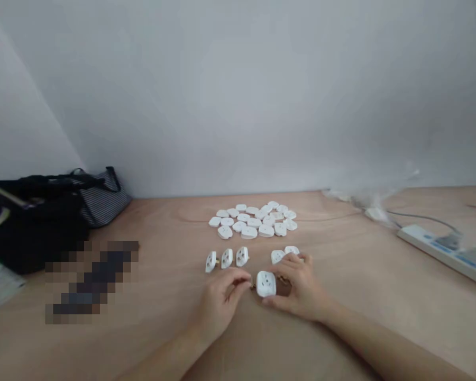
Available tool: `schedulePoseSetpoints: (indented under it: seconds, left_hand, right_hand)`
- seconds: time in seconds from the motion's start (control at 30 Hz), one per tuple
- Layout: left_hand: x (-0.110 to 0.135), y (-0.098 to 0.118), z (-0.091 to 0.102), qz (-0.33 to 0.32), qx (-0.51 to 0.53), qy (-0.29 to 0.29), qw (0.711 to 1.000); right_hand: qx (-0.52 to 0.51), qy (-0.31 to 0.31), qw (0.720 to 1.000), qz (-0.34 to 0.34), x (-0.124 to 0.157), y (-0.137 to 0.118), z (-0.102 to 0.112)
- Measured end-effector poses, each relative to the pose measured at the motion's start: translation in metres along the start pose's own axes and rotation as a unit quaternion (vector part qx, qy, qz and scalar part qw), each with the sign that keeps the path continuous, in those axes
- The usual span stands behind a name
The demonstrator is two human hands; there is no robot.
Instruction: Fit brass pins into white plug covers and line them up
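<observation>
A small white plug housing (266,284) with slots in its face stands on the table between my hands. My right hand (303,288) grips it from the right, thumb at its lower edge and fingers curled behind. Dark brassy bits show under those fingers, too blurred to name. My left hand (224,299) is closed in a pinch just left of the housing; a tiny dark or brassy piece shows at its fingertips. Beyond my left hand, three white plug pieces with metal parts (227,259) stand in a row. Two more white housings (277,256) lie behind my right hand.
A cluster of several white plug covers (254,222) lies toward the wall. On the right are a white power strip (444,251) and clear plastic wrap (375,201). A black bag (35,222) and a pixelated dark object (95,280) are on the left.
</observation>
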State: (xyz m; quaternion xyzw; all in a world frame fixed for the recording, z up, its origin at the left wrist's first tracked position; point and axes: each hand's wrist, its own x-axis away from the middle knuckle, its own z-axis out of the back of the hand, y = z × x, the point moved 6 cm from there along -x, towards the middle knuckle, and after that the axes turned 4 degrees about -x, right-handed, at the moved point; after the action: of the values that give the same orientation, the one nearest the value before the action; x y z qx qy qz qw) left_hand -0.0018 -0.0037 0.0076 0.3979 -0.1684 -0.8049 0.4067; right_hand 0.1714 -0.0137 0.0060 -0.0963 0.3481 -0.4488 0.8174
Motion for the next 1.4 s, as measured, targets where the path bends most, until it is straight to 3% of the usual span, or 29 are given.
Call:
schedulePoseSetpoints:
  seconds: [0.2, 0.63, 0.77, 1.0, 1.23, 1.4]
  left_hand:
    - [0.003, 0.014, -0.003, -0.048, 0.038, -0.001, 0.998]
    - [0.005, 0.009, -0.009, -0.035, 0.027, -0.016, 0.999]
    - [0.004, 0.01, -0.011, -0.057, 0.046, -0.037, 0.997]
    - [0.004, 0.019, -0.005, -0.134, -0.074, -0.026, 0.988]
    - [0.005, 0.018, -0.01, -0.117, -0.114, -0.093, 0.982]
    - [0.004, 0.006, -0.007, -0.071, -0.079, -0.081, 0.991]
  right_hand:
    - [-0.011, -0.018, 0.999, 0.024, -0.003, -0.008, -0.006]
    - [-0.021, 0.007, 0.999, 0.043, -0.001, -0.008, -0.007]
    - [-0.019, 0.015, 0.999, 0.048, -0.002, -0.009, -0.006]
    - [-0.028, 0.034, 0.997, 0.056, -0.001, -0.006, -0.003]
    - [-0.027, 0.039, 0.997, 0.061, 0.0, -0.003, -0.001]
    - [-0.008, 0.053, 0.997, 0.056, 0.001, 0.006, 0.005]
